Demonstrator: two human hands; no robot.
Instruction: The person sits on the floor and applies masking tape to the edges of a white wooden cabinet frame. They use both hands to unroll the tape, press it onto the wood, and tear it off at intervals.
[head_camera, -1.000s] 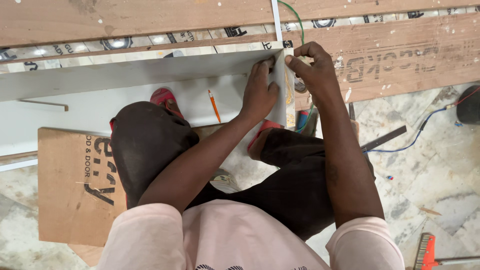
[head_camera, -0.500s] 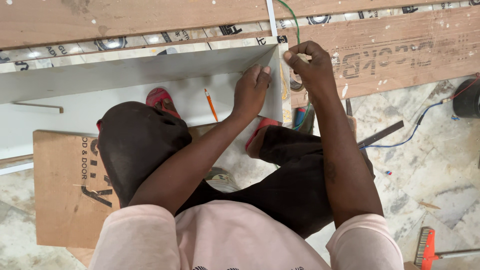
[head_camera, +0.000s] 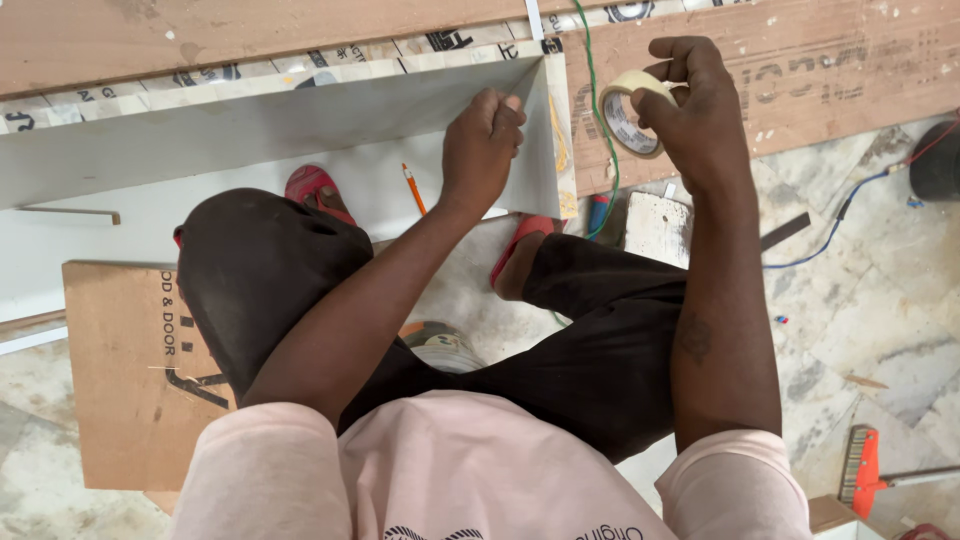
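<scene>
Left hand: The left hand (head_camera: 483, 135) is curled into a loose fist. Its fingertips press on the upright end of the white board (head_camera: 300, 130), near the corner where two white boards meet. I think it pushes there to keep the corner tight.

Right hand: The right hand (head_camera: 700, 110) pinches a roll of masking tape (head_camera: 628, 112), just right of the white board's corner. Thumb and fingers grip the ring at its top edge, so the roll hangs free and can turn.

Tape roll: It is held up off the wood, not lying down. Its round hole faces the camera and a bit left, toward the white board.

White board: Its long side runs left to right. A strip of tape lies along its top edge. The short end piece stands at its right end.

Near the white board: An orange pencil (head_camera: 414, 189) lies on its flat part, below the left hand. A green wire (head_camera: 600, 120) hangs down just right of the corner. A red sandal (head_camera: 318, 190) rests on the flat part too.
</scene>
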